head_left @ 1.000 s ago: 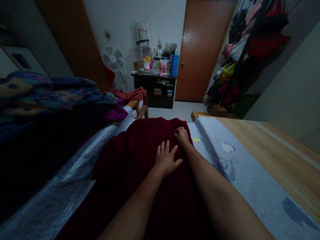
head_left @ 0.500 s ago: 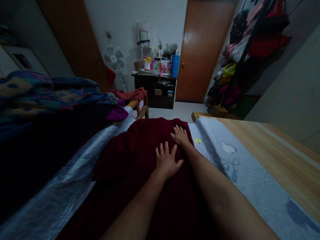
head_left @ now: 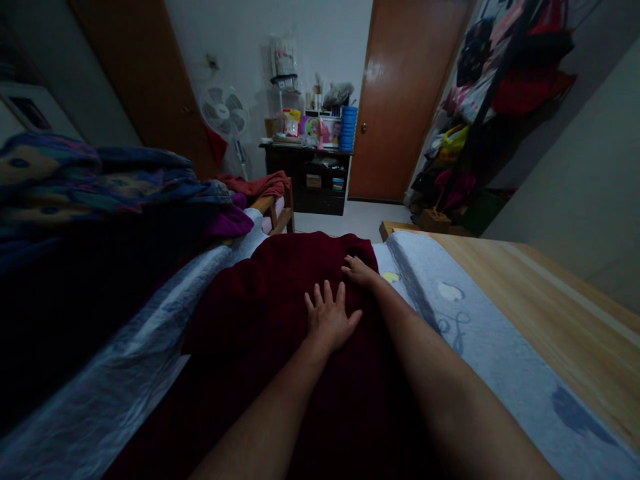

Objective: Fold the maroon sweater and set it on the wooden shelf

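Note:
A dark red garment (head_left: 285, 300), soft and thick like a knitted top, lies spread over the bed. Its left part looks like a folded sleeve, though the dark cloth makes this hard to tell. My left hand (head_left: 331, 321) rests flat on the middle of it, fingers spread. Farther up and to the right, my right hand (head_left: 362, 272) lies on the cloth near its upper right edge, with its fingers turned to the left and apart. Under the garment shows a light grey patterned bed sheet (head_left: 453, 300).
On the left is a heap of clothes (head_left: 125, 180). Bare wooden board (head_left: 540, 287) runs along the bed's right side. Beyond the bed stand a fan (head_left: 225, 113), a dark cabinet (head_left: 305, 180) and a closed door (head_left: 393, 100). Bags and clothes hang on a rack (head_left: 487, 100) at right.
My right hand has turned, its fingers swinging from pointing forward to pointing left. My left hand stays spread on the garment. The view has shifted slightly.

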`<state>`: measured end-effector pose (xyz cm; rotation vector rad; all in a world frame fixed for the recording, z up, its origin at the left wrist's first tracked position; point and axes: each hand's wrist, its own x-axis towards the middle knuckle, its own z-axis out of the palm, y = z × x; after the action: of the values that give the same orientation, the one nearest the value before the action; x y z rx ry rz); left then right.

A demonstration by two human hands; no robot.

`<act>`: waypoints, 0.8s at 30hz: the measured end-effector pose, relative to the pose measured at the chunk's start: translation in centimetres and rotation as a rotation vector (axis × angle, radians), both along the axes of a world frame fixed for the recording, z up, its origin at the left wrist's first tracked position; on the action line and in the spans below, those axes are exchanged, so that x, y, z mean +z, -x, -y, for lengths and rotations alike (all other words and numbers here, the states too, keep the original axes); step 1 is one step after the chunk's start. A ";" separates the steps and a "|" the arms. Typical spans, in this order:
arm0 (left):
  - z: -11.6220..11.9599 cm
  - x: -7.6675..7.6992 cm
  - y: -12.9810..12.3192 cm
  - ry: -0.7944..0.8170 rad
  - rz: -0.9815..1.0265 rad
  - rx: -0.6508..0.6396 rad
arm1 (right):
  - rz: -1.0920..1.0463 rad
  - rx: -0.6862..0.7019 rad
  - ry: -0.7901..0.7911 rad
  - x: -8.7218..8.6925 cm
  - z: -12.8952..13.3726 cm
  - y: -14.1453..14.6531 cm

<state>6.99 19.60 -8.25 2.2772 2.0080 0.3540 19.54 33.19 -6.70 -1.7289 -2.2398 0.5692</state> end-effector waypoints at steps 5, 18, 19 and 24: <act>0.0 -0.2 0.0 -0.016 0.026 0.006 | -0.087 -0.073 -0.021 1.3 3.2 -2.6; -2.3 2.7 4.4 0.079 0.176 0.133 | -0.492 -0.466 -0.083 -1.2 10.3 -2.7; -2.7 2.7 5.1 0.088 0.193 0.135 | -0.512 -0.461 -0.101 -1.4 10.4 -2.6; -4.5 1.6 7.4 0.226 0.516 0.092 | -0.622 -0.387 -0.149 -2.0 10.6 -2.7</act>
<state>-0.39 24.13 -6.63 1.7391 1.7797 0.6126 22.29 22.57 -8.73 -1.5697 -1.4451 0.7041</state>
